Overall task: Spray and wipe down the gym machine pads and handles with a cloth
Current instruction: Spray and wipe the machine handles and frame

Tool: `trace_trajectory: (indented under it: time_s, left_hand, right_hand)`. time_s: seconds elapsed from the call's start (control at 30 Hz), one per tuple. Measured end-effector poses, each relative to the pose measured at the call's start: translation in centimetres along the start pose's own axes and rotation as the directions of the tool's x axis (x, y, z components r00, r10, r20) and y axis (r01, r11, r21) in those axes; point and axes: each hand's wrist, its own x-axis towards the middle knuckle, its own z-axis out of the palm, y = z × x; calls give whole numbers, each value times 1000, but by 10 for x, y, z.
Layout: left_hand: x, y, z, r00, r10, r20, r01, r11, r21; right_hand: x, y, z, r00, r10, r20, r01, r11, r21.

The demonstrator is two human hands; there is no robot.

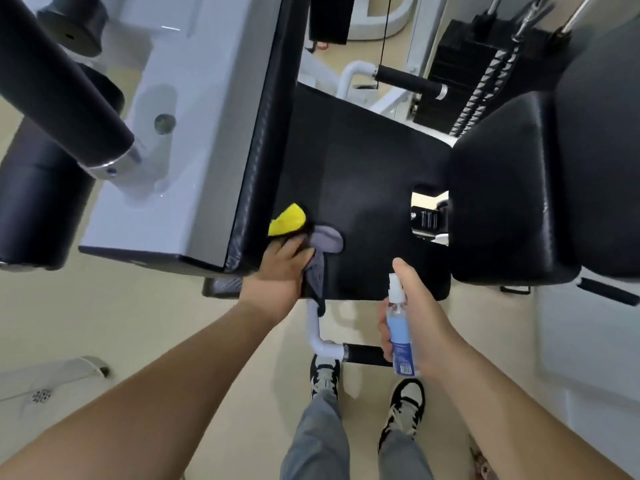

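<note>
A black seat pad (367,188) of the gym machine fills the middle of the view. My left hand (278,268) grips a cloth (322,251) with grey, black and yellow parts and presses it on the pad's near left corner, beside the upright black pad edge (263,140). My right hand (420,320) holds a small clear spray bottle (400,332) of blue liquid upright at the pad's front edge, my index finger resting on its white nozzle. A second black pad (509,209) stands to the right.
A black-gripped handle (363,354) on a white tube sits below the seat, near my feet. Another handle (408,81) and the weight stack (460,81) lie beyond the seat. Black roller pads (59,74) and the white frame (180,140) are on the left. The floor is beige.
</note>
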Motion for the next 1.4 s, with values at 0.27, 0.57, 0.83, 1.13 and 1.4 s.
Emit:
trace_trajectory:
  time_s: [0.27, 0.57, 0.83, 1.13, 1.4]
  left_hand:
    - [-26, 88, 8, 892, 29, 452, -23, 1000, -19]
    - [-77, 64, 20, 840, -270, 470, 403, 891, -208]
    - [-72, 74, 29, 828, -317, 463, 456, 861, -226]
    - [-74, 71, 30, 831, -342, 438, 497, 811, -310]
    - [-83, 89, 41, 976, -77, 205, 117, 975, -189]
  right_hand:
    - [-9, 80, -26, 995, 10, -98, -18, 997, -77]
    - [37, 131, -16, 980, 37, -196, -39, 999, -3]
    - [60, 145, -12, 975, 31, -222, -15, 997, 73]
    - [64, 149, -12, 975, 17, -221, 9, 993, 117]
    - [50, 151, -32, 970, 10, -244, 46, 974, 223]
